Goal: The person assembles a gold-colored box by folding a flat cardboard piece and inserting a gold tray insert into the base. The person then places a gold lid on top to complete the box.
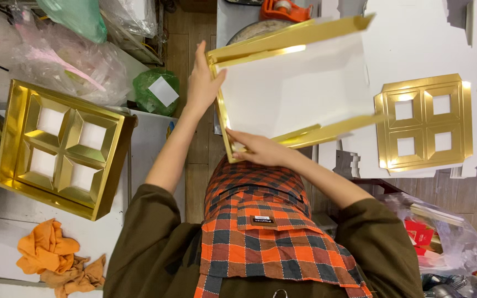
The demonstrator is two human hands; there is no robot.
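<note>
— Where is the gold box tray [296, 91] right now?

— Lifted up in front of the person, above the checked orange apron [260, 221]. Its white inside faces the camera, with gold side walls folded up along the top and bottom edges.

— And the hands?

— The left hand [202, 83] is clasped around the tray's upper left corner, fingers [200, 52] stretched up along the gold edge. The right hand [258, 148] grips the lower left corner, fingers [236, 155] curled and pressing on the gold rim.

— What lies around?

— On the white surface [150, 138] to the left sits a finished gold tray with four compartments [62, 146], with an orange rag [48, 254] near it. To the right, a flat gold insert with four square windows [423, 122] rests on white card sheets [415, 38]. A green bag [155, 91] sits just beyond the left hand.
</note>
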